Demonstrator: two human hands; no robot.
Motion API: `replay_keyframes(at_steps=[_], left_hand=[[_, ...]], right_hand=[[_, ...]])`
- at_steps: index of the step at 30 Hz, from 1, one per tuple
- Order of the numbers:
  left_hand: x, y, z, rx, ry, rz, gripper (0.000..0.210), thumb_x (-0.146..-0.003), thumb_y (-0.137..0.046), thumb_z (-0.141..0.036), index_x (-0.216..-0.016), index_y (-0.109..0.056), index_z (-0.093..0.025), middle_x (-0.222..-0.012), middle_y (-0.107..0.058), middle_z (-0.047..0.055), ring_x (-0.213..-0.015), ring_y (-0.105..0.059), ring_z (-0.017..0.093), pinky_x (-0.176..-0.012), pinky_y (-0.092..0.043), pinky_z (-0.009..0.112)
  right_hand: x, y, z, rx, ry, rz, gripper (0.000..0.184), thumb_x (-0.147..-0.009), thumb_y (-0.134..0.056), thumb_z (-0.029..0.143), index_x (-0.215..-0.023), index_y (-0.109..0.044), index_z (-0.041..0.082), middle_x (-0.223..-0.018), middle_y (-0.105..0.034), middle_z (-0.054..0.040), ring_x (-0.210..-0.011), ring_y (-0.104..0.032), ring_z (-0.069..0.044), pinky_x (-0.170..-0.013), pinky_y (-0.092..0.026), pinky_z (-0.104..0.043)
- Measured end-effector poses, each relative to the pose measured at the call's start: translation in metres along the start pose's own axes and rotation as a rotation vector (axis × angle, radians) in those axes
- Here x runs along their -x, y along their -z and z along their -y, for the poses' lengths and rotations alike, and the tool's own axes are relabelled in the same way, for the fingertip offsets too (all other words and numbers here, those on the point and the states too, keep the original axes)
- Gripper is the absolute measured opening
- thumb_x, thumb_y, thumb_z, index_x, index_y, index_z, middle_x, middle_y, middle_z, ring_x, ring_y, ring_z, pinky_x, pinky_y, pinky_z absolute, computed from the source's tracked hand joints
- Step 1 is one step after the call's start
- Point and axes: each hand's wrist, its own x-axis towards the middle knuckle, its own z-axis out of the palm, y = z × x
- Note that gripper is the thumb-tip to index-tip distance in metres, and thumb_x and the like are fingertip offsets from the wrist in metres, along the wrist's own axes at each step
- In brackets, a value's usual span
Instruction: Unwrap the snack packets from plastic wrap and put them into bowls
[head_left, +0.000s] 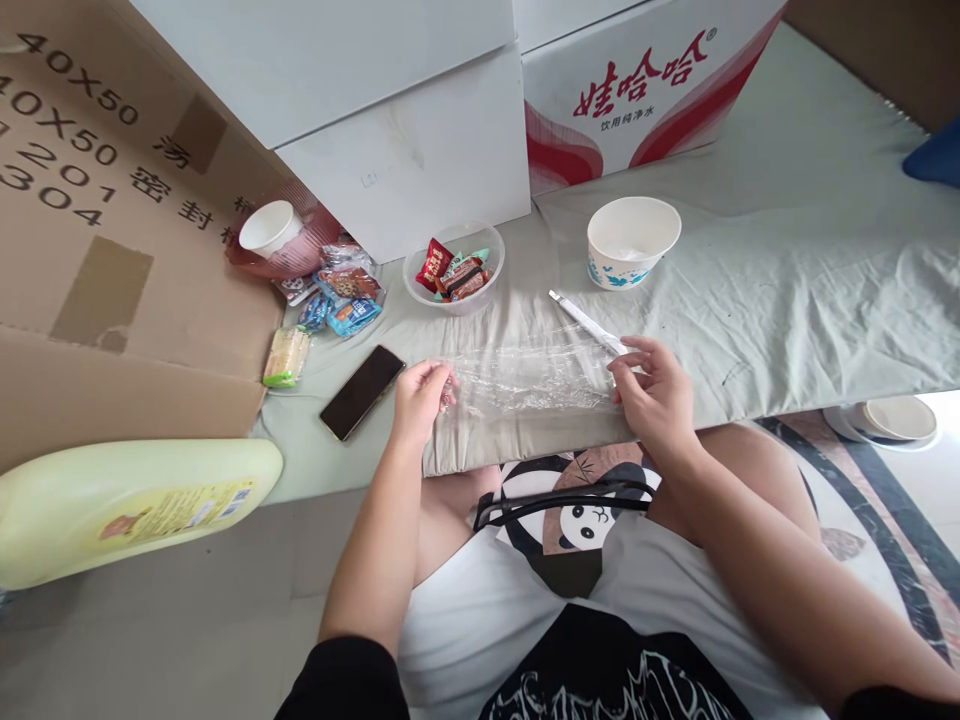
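Stretched between both hands is a sheet of clear plastic film (529,380), creased and low over the cloth near the front edge. My left hand (421,398) pinches its left end, the fingers closed. At the right end, my right hand (654,392) grips the film between thumb and fingers. A slim white utility knife (585,320) lies just beyond the film, its near end close to my right fingertips. Past it stands a white paper bowl (634,245) with blue print. A clear plastic bowl (455,268) holds several wrapped snacks. Left of my left hand lies a black phone (362,392).
White cartons (420,140) and a red-printed box (637,90) line the back. On the left are a large cardboard box (112,230), packaged snacks (345,290), a paper cup (270,228) and a pale yellow bottle (142,510). The cloth (810,300) is wrinkled.
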Motion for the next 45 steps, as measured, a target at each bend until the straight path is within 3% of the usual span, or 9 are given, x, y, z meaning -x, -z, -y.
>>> replay_keyframes(at_steps=[8, 14, 19, 23, 27, 30, 33, 38, 45], left_hand=[[-0.001, 0.011, 0.013, -0.285, -0.083, -0.03, 0.026, -0.09, -0.063, -0.045, -0.08, -0.066, -0.021, -0.043, -0.051, -0.006, -0.034, -0.046, 0.011, -0.035, -0.031, 0.021], [-0.005, 0.011, 0.014, -0.243, -0.058, -0.017, 0.025, -0.091, -0.065, -0.044, -0.088, -0.066, -0.02, -0.048, -0.056, -0.005, -0.038, -0.057, 0.013, -0.039, -0.04, 0.021], [-0.007, 0.013, 0.016, -0.253, -0.06, -0.007, 0.026, -0.09, -0.066, -0.047, -0.089, -0.068, -0.021, -0.044, -0.05, -0.007, -0.033, -0.046, 0.011, -0.035, -0.033, 0.021], [-0.005, 0.01, 0.011, -0.156, -0.02, 0.005, 0.028, -0.088, -0.067, -0.048, -0.088, -0.067, -0.02, -0.043, -0.042, -0.008, -0.035, -0.04, 0.01, -0.034, -0.027, 0.02], [-0.004, 0.003, 0.005, -0.008, -0.017, 0.026, 0.036, -0.083, -0.072, -0.053, -0.086, -0.063, -0.019, -0.056, -0.056, -0.005, -0.043, -0.051, 0.008, -0.042, -0.04, 0.019], [-0.004, 0.0, 0.005, 0.014, 0.038, 0.022, 0.036, -0.084, -0.07, -0.055, -0.088, -0.061, -0.02, -0.058, -0.059, -0.005, -0.039, -0.048, 0.007, -0.038, -0.034, 0.018], [-0.005, -0.001, 0.007, -0.121, 0.037, 0.02, 0.029, -0.089, -0.065, -0.049, -0.088, -0.064, -0.02, -0.047, -0.049, -0.008, -0.032, -0.037, 0.008, -0.035, -0.023, 0.02], [-0.008, 0.0, 0.012, -0.351, -0.055, -0.041, 0.024, -0.09, -0.064, -0.043, -0.093, -0.067, -0.02, -0.047, -0.052, -0.007, -0.035, -0.045, 0.012, -0.04, -0.03, 0.024], [-0.012, -0.003, 0.014, -0.543, -0.179, -0.096, 0.024, -0.09, -0.06, -0.037, -0.109, -0.06, -0.023, -0.058, -0.058, -0.007, -0.054, -0.058, 0.015, -0.06, -0.041, 0.026]], right_hand=[[0.002, -0.001, -0.007, 0.076, 0.077, 0.071, 0.057, -0.089, -0.063, 0.031, -0.144, -0.048, 0.027, -0.118, -0.074, -0.0078, -0.056, -0.064, -0.012, -0.053, -0.055, -0.031], [0.002, 0.001, -0.011, 0.286, 0.169, 0.119, 0.059, -0.09, -0.064, 0.03, -0.146, -0.047, 0.028, -0.084, -0.076, -0.0014, -0.068, -0.066, -0.022, -0.07, -0.057, -0.042], [0.001, 0.002, -0.013, 0.238, 0.188, 0.069, 0.049, -0.091, -0.063, 0.031, -0.139, -0.051, 0.027, -0.085, -0.072, -0.001, -0.073, -0.07, -0.022, -0.07, -0.058, -0.04], [0.001, 0.002, -0.011, 0.11, 0.163, 0.009, 0.035, -0.096, -0.059, 0.031, -0.13, -0.054, 0.029, -0.09, -0.068, -0.0004, -0.058, -0.066, -0.015, -0.057, -0.057, -0.034], [0.0, 0.003, -0.009, 0.088, 0.096, -0.025, 0.028, -0.096, -0.059, 0.034, -0.123, -0.055, 0.029, -0.096, -0.066, -0.0015, -0.045, -0.058, -0.01, -0.04, -0.045, -0.027], [-0.002, 0.003, -0.006, 0.102, 0.066, -0.036, 0.025, -0.095, -0.06, 0.035, -0.119, -0.059, 0.028, -0.095, -0.066, -0.0016, -0.042, -0.055, -0.01, -0.036, -0.04, -0.026], [-0.003, 0.004, -0.001, 0.122, 0.054, -0.024, 0.02, -0.093, -0.061, 0.034, -0.112, -0.064, 0.027, -0.091, -0.068, -0.001, -0.041, -0.053, -0.009, -0.037, -0.04, -0.026], [-0.003, 0.004, 0.002, 0.186, 0.039, -0.011, 0.018, -0.089, -0.059, 0.029, -0.103, -0.069, 0.023, -0.096, -0.073, -0.0037, -0.041, -0.055, -0.01, -0.043, -0.042, -0.028], [-0.001, 0.005, -0.002, 0.318, 0.158, -0.005, 0.019, -0.085, -0.054, 0.024, -0.083, -0.073, 0.021, -0.099, -0.074, -0.0059, -0.047, -0.05, -0.009, -0.054, -0.046, -0.031]])
